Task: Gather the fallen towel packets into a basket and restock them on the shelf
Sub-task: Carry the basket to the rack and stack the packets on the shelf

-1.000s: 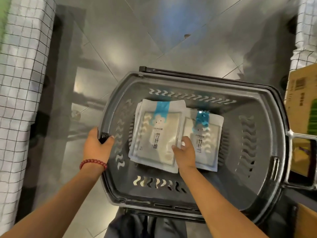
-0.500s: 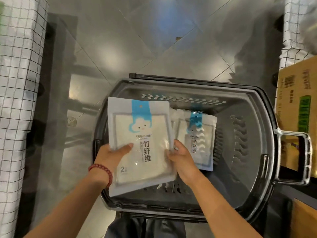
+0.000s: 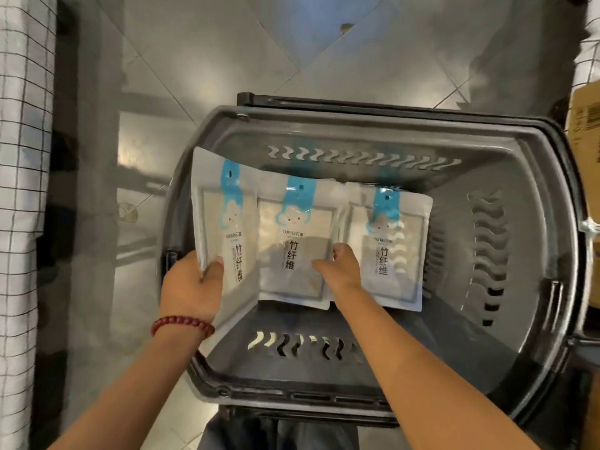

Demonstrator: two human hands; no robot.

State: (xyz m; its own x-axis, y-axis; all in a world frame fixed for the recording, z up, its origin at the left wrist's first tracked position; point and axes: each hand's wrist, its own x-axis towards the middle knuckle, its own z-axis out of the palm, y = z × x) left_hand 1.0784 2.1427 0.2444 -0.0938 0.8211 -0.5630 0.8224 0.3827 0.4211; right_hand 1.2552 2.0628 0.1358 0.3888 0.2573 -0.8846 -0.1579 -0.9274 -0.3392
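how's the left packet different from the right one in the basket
The left packet is gripped at its lower corner by the left hand; the right packet lies unheld. The left packet stands tilted across the left rim of the basket; the right packet lies flat on its floor. Both are white pouches with a blue tab and cloud face.

- Dark grey plastic basket [image 3: 454, 345], rows of wavy slots in the walls.
- Left white plastic towel packet [image 3: 211, 216], middle white packet [image 3: 292, 235], right white packet [image 3: 399, 241]: blue strip on top, little cloud face under it, black letters.
- Red round-bead bracelet [image 3: 181, 323].
- White cloth [image 3: 22, 157] with thin black squares.
- Shiny grey floor tiles [image 3: 211, 60].
- Brown cardboard box [image 3: 584, 125].
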